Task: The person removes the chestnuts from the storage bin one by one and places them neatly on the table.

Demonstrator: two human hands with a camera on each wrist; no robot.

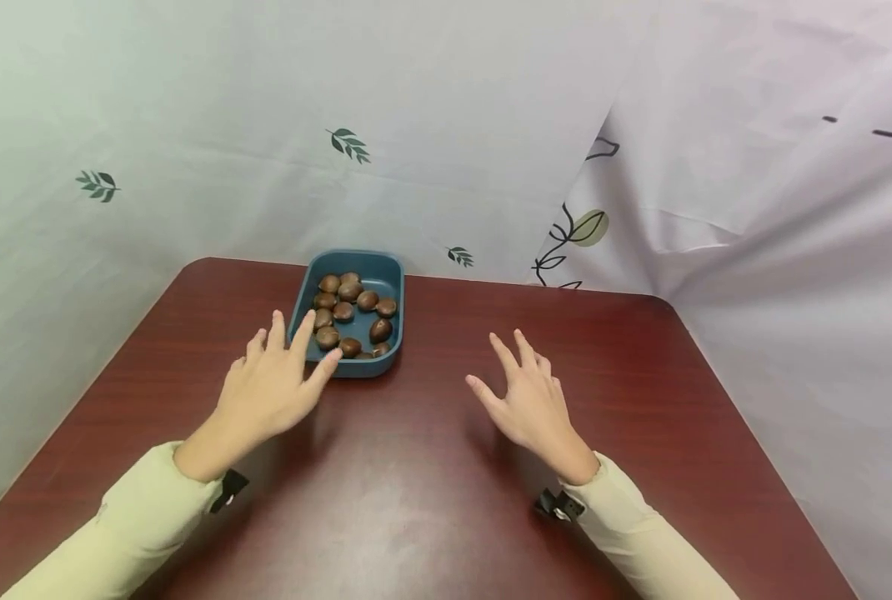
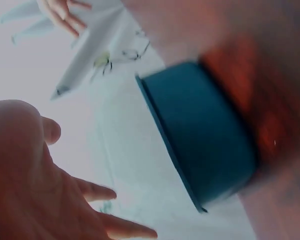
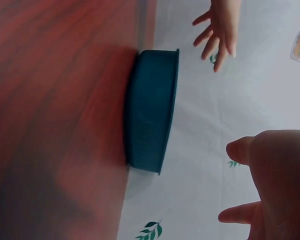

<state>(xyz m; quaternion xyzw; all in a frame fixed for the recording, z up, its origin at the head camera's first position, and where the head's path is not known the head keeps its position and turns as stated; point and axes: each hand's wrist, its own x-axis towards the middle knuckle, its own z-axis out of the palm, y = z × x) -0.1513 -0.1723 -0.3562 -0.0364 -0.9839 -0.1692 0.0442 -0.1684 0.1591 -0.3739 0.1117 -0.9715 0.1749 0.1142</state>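
A blue-green rectangular tub [image 1: 397, 333] stands toward the back of the table, holding several brown chestnuts [image 1: 350, 291]. My left hand [image 1: 269, 387] is over the table at the tub's near left corner, fingers spread, holding nothing. In the head view its fingertips overlap the tub's left edge; the left wrist view shows this hand [image 2: 45, 185] apart from the tub's side wall [image 2: 200, 135]. To the right of the tub, my right hand [image 1: 532, 404] is above the tabletop with fingers extended and nothing in it. The right wrist view shows the tub [image 3: 151, 112] beyond that hand [image 3: 280, 175].
The dark red wooden table [image 1: 416, 483] has rounded back corners. White cloth [image 1: 453, 100] with leaf prints hangs behind it and along the sides. Each wrist wears a black strap, the right one [image 1: 560, 505] near the sleeve cuff.
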